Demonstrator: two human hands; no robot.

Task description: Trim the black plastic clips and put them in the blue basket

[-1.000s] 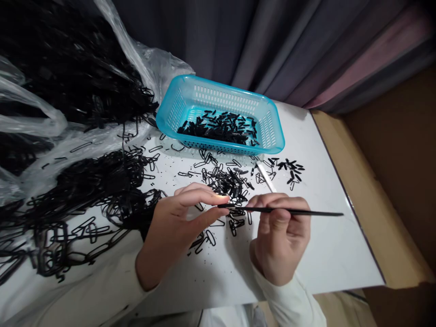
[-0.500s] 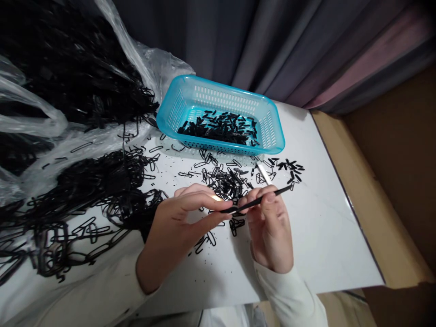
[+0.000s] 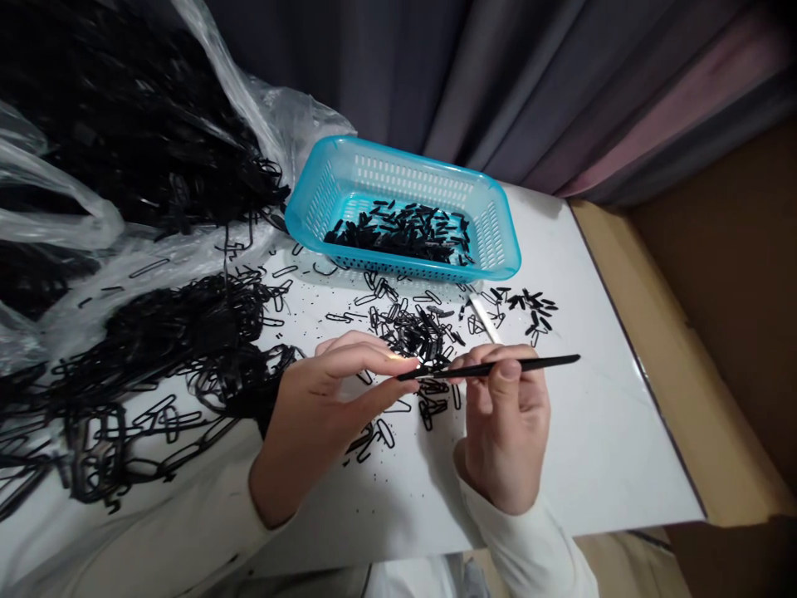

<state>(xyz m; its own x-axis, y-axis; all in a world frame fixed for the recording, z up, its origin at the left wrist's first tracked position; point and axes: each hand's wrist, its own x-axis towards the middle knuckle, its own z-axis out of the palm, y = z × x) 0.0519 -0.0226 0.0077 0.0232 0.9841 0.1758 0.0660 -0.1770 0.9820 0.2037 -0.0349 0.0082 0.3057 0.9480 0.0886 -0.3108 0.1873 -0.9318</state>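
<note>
My right hand [image 3: 507, 440] is closed round a slim black pen-shaped tool [image 3: 548, 362], with the thumb pressed on top of it. The tool lies almost level, and its narrow end points left. My left hand [image 3: 330, 407] pinches a small dark strip [image 3: 408, 376] between thumb and forefinger, right at the tool's narrow end. Whether strip and tool touch I cannot tell. Just beyond the fingers lies a heap of small black plastic pieces [image 3: 414, 332], many of them thin elongated loops.
A blue perforated basket [image 3: 510, 241] behind the hands holds many short black strips. Loose black strips [image 3: 532, 303] and a white stick [image 3: 482, 316] lie in front of it. Tangled black plastic frames [image 3: 187, 332] and a clear plastic bag [image 3: 80, 216] fill the left side.
My right hand has moved slightly right and down. The black tool has turned flatter, with more of its far end sticking out to the right. My left hand still pinches.
</note>
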